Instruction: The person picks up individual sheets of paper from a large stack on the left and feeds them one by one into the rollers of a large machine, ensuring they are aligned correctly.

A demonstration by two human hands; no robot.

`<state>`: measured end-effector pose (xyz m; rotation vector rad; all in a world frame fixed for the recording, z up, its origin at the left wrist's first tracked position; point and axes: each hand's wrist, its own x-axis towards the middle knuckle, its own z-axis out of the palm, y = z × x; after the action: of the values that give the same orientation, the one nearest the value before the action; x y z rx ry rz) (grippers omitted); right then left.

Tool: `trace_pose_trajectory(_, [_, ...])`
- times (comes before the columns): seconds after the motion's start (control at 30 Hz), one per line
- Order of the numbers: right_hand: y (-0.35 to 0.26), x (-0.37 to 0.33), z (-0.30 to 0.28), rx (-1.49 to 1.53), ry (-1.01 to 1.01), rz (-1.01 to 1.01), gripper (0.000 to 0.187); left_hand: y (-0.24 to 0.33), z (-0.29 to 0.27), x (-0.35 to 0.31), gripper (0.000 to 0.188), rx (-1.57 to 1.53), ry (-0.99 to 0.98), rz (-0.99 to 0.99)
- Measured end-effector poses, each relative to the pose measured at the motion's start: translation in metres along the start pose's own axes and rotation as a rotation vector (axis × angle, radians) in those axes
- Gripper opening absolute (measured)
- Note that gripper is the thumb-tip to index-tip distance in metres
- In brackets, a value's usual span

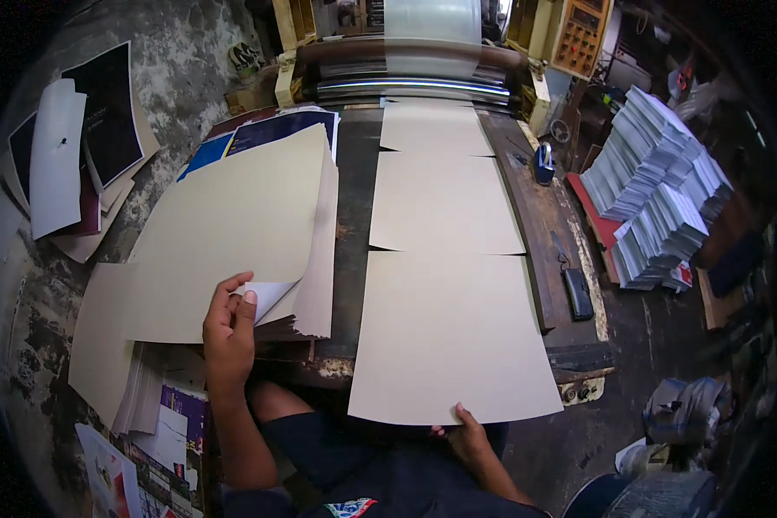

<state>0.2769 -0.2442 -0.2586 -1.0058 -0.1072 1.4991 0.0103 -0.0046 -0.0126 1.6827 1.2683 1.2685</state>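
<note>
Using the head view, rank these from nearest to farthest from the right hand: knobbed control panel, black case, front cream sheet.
1. Front cream sheet: its near edge is in the right hand.
2. Black case: ahead, to the right.
3. Knobbed control panel: far ahead, upper right.

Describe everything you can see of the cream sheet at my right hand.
The cream sheet looks like plain paper or thin card, its upper face blank. It is the nearest in a row running toward the rollers. Its far edge meets the next sheet, with dark wedge-shaped gaps at both ends of the join. It lies face up, its near part jutting past the table. Your right hand holds the near edge around its middle, thumb on top.
</note>
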Motion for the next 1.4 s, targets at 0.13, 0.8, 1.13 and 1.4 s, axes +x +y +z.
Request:
trace_pose_trajectory(0.13, [-0.007,0.017,0.002,0.015,0.029,-0.046,0.051,0.009,0.007,-0.007,0.032,0.182,0.007,0.029])
trace_pose_trajectory(0.8, [-0.087,-0.018,0.046,0.099,-0.474,-0.392,0.074,0.041,0.02,-0.051,0.018,0.114,-0.832,0.668])
trace_pose_trajectory(1.13, [-0.038,-0.024,-0.007,-0.119,0.142,-0.055,0.033,0.02,0.009,-0.031,0.05,0.485,-0.088,0.74])
trace_pose_trajectory(1.4, [-0.001,-0.058,-0.004,-0.322,-0.05,0.017,0.042,-0.009,0.006,-0.01,0.051,0.657,-0.001,0.546])
